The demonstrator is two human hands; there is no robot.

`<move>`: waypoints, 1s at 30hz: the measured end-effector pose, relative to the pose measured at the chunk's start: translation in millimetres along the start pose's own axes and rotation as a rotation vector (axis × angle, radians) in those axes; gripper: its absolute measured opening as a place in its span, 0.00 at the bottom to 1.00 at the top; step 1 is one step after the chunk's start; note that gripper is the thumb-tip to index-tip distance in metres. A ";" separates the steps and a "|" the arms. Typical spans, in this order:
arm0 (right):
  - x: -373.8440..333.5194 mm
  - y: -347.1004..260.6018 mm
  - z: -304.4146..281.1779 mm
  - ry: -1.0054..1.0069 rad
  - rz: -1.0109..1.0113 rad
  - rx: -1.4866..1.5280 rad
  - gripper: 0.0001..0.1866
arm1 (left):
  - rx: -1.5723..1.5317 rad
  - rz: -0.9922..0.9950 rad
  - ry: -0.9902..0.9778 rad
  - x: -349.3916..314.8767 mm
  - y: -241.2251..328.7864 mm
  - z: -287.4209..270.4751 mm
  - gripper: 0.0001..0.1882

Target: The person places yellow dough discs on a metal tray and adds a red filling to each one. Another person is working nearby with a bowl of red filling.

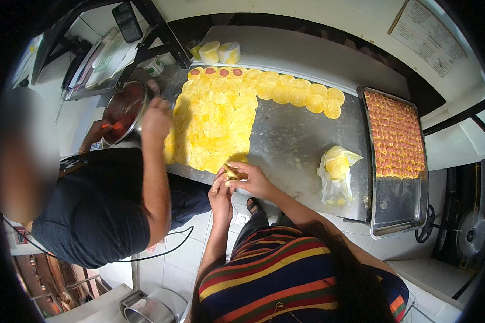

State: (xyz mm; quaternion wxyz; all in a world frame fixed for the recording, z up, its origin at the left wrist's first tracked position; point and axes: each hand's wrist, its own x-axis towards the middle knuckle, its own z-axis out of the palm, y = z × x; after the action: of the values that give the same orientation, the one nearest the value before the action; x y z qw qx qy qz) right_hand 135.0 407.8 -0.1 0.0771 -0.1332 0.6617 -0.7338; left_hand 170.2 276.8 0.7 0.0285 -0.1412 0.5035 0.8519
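Note:
My left hand and my right hand meet at the table's near edge, fingers closed on a small yellow stack of dough wrappers seen edge-on. Just beyond them, round yellow dough wrappers lie overlapping in a broad sheet. A single row of the same wrappers runs off to the right along the back. Several at the far left carry dabs of red filling. To the right of my hands, more yellow wrappers sit in an opened plastic bag.
On the left a co-worker in a dark shirt reaches over the wrappers beside a metal bowl of red filling. A metal tray with rows of filled pieces stands at the right. Wrapped yellow stacks sit at the back.

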 end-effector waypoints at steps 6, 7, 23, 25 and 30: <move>17.9 46.4 -27.3 0.196 0.226 0.317 0.15 | 0.014 -0.064 0.050 7.7 21.4 25.1 0.15; 22.7 42.8 -33.2 0.212 0.238 0.407 0.15 | 0.048 -0.060 0.070 9.3 21.8 22.8 0.15; 170.1 14.4 -168.8 0.365 0.071 -0.028 0.15 | 0.091 -0.084 0.160 7.2 11.0 -48.1 0.12; 176.7 27.5 -181.1 0.339 0.076 -0.117 0.16 | 0.089 -0.089 0.146 8.7 10.1 -51.8 0.12; 163.8 55.2 -192.7 0.577 -0.154 -1.155 0.17 | 0.138 -0.117 0.158 12.4 5.6 -57.1 0.11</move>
State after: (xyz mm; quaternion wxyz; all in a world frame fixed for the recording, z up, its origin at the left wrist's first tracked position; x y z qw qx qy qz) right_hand -81.9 537.4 -56.7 -0.2406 0.0022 0.9323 -0.2699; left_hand 169.3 223.4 -23.7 0.0480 -0.2347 0.5525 0.7984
